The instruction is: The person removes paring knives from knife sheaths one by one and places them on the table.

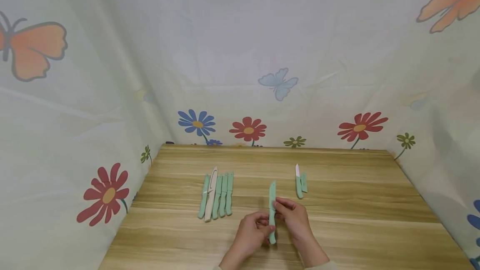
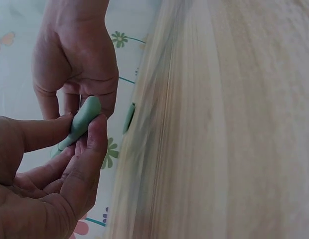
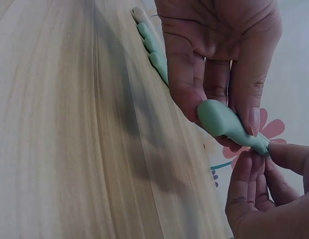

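Note:
A green knife (image 1: 272, 195) with a matching green sheath over its blade is held upright above the table, tip pointing away. My left hand (image 1: 249, 234) pinches its handle (image 2: 85, 118) between thumb and fingers. Higher up, my right hand (image 1: 297, 218) pinches the sheathed part, its thumb on the near side. In the right wrist view, the rounded handle end (image 3: 214, 117) shows between the left fingers, while the right fingertips grip the narrower part beyond it. The blade itself is hidden.
Left of the hands lie several green sheathed knives (image 1: 223, 195) in a row, with a beige knife (image 1: 211, 195) among them. To the right, a small knife with a bare pale blade (image 1: 298, 180) lies beside a green sheath (image 1: 304, 183). The wooden table (image 1: 360, 195) meets patterned curtains.

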`<state>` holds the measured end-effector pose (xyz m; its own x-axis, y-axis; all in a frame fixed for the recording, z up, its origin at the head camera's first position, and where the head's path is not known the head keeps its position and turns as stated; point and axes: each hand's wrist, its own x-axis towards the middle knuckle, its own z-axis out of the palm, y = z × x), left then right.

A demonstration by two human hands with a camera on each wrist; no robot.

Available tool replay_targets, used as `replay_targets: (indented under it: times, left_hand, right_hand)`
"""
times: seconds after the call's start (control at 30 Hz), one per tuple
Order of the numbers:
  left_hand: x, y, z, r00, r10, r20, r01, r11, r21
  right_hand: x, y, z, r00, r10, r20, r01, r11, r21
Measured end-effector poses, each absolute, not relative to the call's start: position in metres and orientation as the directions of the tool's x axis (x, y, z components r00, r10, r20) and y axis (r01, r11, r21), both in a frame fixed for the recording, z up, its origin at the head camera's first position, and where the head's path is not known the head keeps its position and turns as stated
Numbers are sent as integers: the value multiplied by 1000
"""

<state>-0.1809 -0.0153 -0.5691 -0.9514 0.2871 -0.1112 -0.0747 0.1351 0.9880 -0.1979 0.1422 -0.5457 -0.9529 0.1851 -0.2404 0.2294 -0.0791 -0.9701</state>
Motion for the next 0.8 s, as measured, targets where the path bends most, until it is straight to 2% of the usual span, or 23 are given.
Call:
replay_targets:
  times: [0.8]
  left_hand:
    - [-176, -12, -567, -954, 283, -98, -61, 137, 989]
  right_hand:
    - [-201, 145, -544, -946, 217, -240, 224, -97, -970]
